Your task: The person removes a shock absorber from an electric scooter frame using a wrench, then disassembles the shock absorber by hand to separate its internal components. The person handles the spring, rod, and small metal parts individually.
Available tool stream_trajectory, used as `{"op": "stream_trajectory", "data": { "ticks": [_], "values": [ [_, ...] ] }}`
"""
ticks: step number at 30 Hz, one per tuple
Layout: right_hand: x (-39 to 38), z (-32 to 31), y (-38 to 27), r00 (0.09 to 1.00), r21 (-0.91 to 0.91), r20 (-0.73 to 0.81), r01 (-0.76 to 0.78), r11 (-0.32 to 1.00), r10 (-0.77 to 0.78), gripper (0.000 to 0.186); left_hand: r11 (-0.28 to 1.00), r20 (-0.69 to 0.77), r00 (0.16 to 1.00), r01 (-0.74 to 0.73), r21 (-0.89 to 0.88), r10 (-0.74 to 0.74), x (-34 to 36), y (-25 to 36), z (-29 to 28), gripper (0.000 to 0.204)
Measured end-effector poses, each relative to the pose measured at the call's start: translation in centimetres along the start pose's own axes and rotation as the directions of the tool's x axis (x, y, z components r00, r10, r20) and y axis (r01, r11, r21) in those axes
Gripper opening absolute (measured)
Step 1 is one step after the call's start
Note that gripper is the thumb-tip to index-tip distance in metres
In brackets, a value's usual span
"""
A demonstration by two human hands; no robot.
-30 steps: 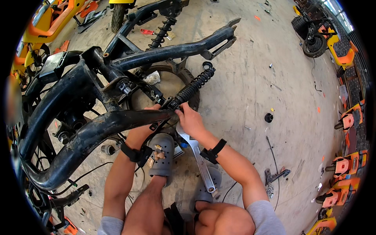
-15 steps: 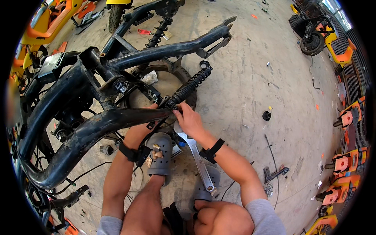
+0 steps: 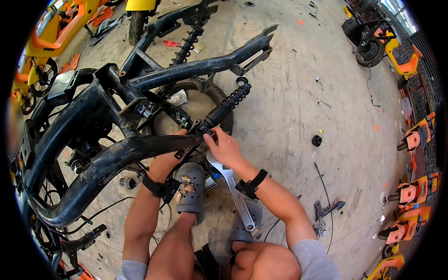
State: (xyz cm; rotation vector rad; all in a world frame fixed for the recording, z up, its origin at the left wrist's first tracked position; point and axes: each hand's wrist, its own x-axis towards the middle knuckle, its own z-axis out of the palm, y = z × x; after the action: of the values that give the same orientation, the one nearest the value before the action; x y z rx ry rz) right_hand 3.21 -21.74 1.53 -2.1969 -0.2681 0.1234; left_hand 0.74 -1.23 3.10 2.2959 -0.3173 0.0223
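Observation:
A black motorcycle frame (image 3: 107,170) fills the left side, with a coil shock absorber (image 3: 224,105) angled down to its curved tube. My right hand (image 3: 224,149) has its fingers closed around the shock's lower end beside that tube. My left hand (image 3: 171,158) reaches up under the tube to the same joint; much of it is hidden, and what it grips I cannot make out. A large open-end wrench (image 3: 238,196) lies below my right hand. A loose tire (image 3: 219,93) lies beneath the frame, and my grey clog (image 3: 191,196) stands between my forearms.
Orange and yellow vehicles line the left (image 3: 56,32) and right (image 3: 413,189) edges. A dark wheeled machine (image 3: 368,51) lies at upper right. A black cup-shaped part (image 3: 316,140), cables (image 3: 319,182) and small metal parts (image 3: 322,210) are scattered on the floor.
The view has shifted a little over the frame and floor. Both hands stay at the shock's lower end, with my right fingers slightly moved at the joint.

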Motion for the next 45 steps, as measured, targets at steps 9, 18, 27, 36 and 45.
{"op": "stream_trajectory", "data": {
  "ticks": [9,18,27,36,45],
  "values": [
    [0.0,-0.3,0.6,0.998,-0.086,0.033,0.062,0.994,-0.059,0.035,0.996,-0.028,0.997,-0.068,0.051,0.069,-0.3,0.6,-0.2,0.019],
    [2.2,-1.4,0.9,0.896,0.242,0.411,-0.284,0.928,0.168,0.037,0.999,-0.072,0.997,-0.043,-0.032,0.040,-0.1,1.9,-0.8,0.014],
    [1.8,-1.1,0.2,0.860,0.300,0.440,-0.411,0.861,0.258,0.036,0.997,-0.121,0.990,-0.065,0.038,0.070,-1.2,-1.6,1.0,0.009],
    [1.0,-0.2,1.1,0.987,-0.013,0.074,0.142,0.990,-0.141,0.029,0.998,-0.025,0.999,0.020,-0.059,-0.022,0.2,2.1,-1.2,0.010],
    [1.7,-0.9,0.2,0.966,0.056,0.235,-0.128,0.990,0.112,0.030,0.997,0.009,1.000,0.030,-0.078,-0.029,0.5,3.2,-2.1,0.014]
  ]
}}
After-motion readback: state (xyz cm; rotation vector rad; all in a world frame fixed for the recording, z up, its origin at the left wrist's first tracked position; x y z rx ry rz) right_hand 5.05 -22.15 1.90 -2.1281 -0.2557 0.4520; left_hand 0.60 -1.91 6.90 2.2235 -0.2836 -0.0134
